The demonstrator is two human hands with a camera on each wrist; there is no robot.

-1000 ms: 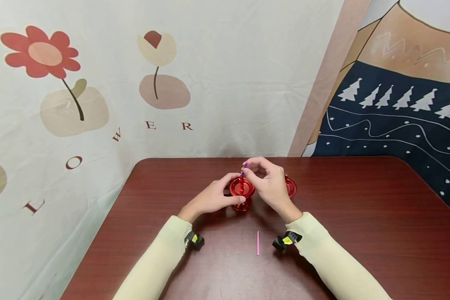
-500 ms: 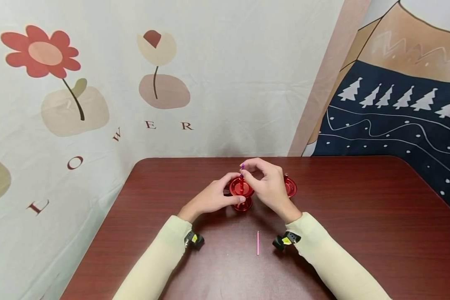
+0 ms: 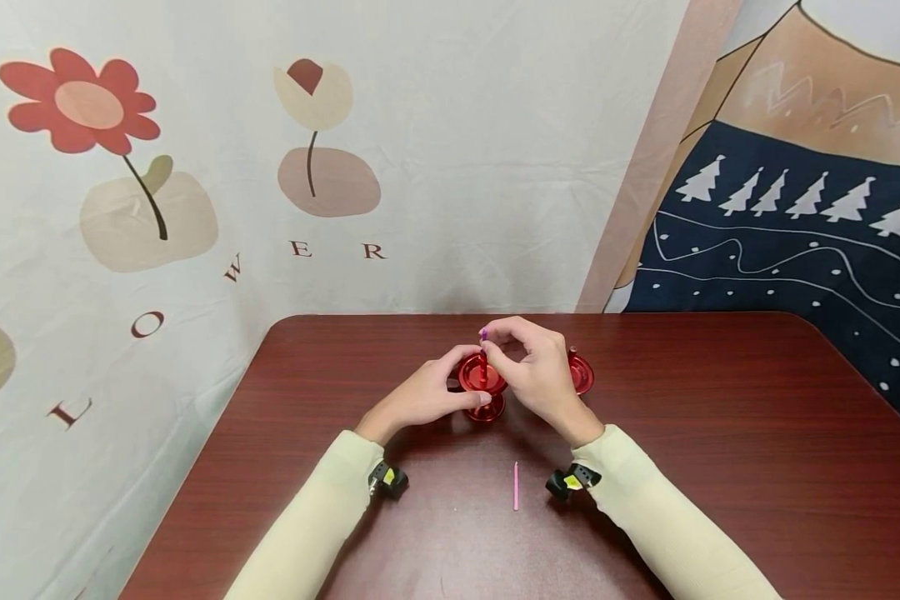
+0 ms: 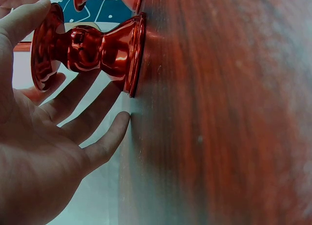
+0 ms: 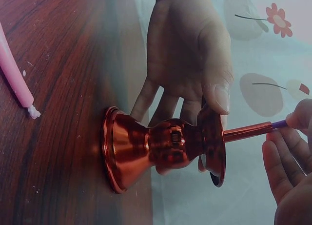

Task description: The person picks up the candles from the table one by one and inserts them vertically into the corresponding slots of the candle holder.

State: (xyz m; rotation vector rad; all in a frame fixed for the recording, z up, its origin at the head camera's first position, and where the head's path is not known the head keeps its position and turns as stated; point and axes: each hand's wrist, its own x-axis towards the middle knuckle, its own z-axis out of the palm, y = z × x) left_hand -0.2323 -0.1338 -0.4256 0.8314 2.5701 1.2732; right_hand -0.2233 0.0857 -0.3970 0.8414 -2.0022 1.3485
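A shiny red metal candle holder (image 5: pixel 170 143) stands upright on the table, with a wide dish and a thin tube rising from its middle. My left hand (image 3: pixel 437 390) holds it by the dish, thumb at the near rim and fingers round the far side. At the tube's top, a thin purple candle (image 5: pixel 279 124) stands in line with the tube, its lower end apparently inside. Thumb and fingertips of my right hand (image 3: pixel 543 367) pinch that candle, hiding most of it. Nearer to me lies a pink candle (image 3: pixel 516 487), its white wick showing in the right wrist view.
A second red candle holder (image 3: pixel 582 375) stands just right of the first, partly behind my right hand. The dark red wooden table (image 3: pixel 720 433) ends at a wall hung with printed cloth (image 3: pixel 457 167).
The purple candle was tilted above the tube one second ago; it has since straightened and sunk slightly, my right hand shifting a little left with it. My left hand has stayed still.
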